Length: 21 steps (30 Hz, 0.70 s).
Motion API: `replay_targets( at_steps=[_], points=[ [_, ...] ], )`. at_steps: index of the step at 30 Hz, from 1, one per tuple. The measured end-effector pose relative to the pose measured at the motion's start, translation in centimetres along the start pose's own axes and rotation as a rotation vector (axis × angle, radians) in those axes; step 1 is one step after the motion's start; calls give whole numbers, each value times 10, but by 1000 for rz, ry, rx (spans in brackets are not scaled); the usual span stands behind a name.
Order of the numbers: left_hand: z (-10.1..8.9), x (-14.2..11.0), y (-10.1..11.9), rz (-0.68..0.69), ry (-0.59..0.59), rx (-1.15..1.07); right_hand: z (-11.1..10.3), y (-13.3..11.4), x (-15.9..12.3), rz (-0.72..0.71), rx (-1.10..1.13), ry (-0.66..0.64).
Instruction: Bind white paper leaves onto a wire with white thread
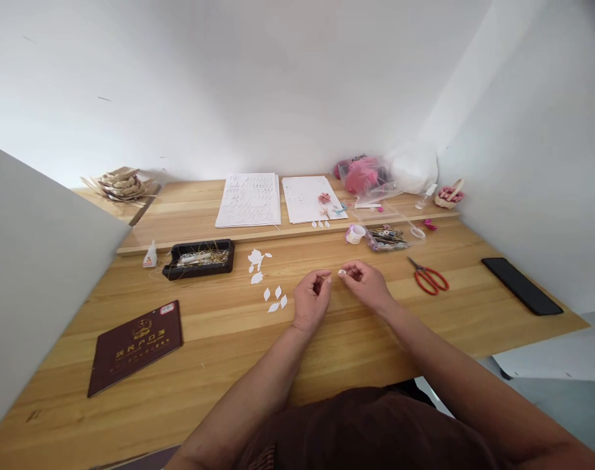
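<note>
My right hand [368, 285] pinches a small white piece [342, 272] between thumb and fingertips, just above the wooden table. It may be paper, but it is too small to be sure. Close beside it, my left hand [312, 298] has its fingers curled in a pinch; whether anything thin is between them is too small to see. Left of the hands lie several white leaf-shaped paper cutouts [274, 307]. Farther back is a pile of larger white cutouts [256, 258], petal- and leaf-shaped. Red-handled scissors [430, 279] lie to the right of my right hand.
A black tray [199, 259] of wires and beads and a small glue bottle [150, 255] stand left. A maroon booklet [137, 344] lies nearer. Behind are paper sheets [249, 200], a tape roll [355, 234] and a clear box [389, 237]. A black phone [521, 285] lies right.
</note>
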<state>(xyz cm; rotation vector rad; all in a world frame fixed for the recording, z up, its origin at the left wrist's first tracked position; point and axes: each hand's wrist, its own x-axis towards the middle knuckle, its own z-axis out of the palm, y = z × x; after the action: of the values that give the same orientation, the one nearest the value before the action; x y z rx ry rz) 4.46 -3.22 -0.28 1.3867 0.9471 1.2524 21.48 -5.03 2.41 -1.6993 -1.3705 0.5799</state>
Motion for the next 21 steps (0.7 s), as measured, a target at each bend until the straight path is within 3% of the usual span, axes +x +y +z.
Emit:
replay_targets(
  at_steps=[3, 8, 21],
  points=[
    [3, 0, 2, -12, -56, -96, -12, -14, -11, -9, 107, -34],
    [4, -4, 15, -167, -259, -480, -27, -42, -31, 27, 440, -116],
    [2, -10, 33, -314, -303, -753, -30, -65, -50, -82, 592, -201]
  ],
)
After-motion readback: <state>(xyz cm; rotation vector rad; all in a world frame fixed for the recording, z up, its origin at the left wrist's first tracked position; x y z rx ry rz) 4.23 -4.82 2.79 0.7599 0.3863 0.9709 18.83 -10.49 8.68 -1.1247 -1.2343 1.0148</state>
